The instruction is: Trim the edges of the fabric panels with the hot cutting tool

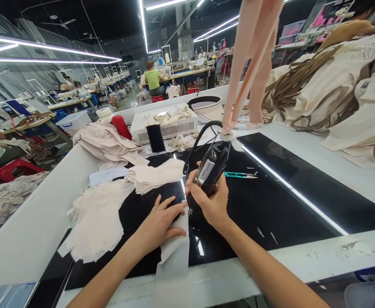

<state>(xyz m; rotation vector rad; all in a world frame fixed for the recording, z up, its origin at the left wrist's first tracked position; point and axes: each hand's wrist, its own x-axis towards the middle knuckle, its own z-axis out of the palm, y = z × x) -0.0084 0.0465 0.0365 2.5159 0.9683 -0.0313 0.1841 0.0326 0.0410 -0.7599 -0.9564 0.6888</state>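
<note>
cutter (210,171) gripped in right hand (210,204)

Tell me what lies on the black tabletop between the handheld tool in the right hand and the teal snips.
Head view: nothing; only bare glossy black tabletop separates the handheld tool, gripped by the right hand, from the teal snips.

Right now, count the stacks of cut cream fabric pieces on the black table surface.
2: a large fabric stack left of the left hand, and a smaller folded stack behind it. More may sit hidden under other cloth.
</note>
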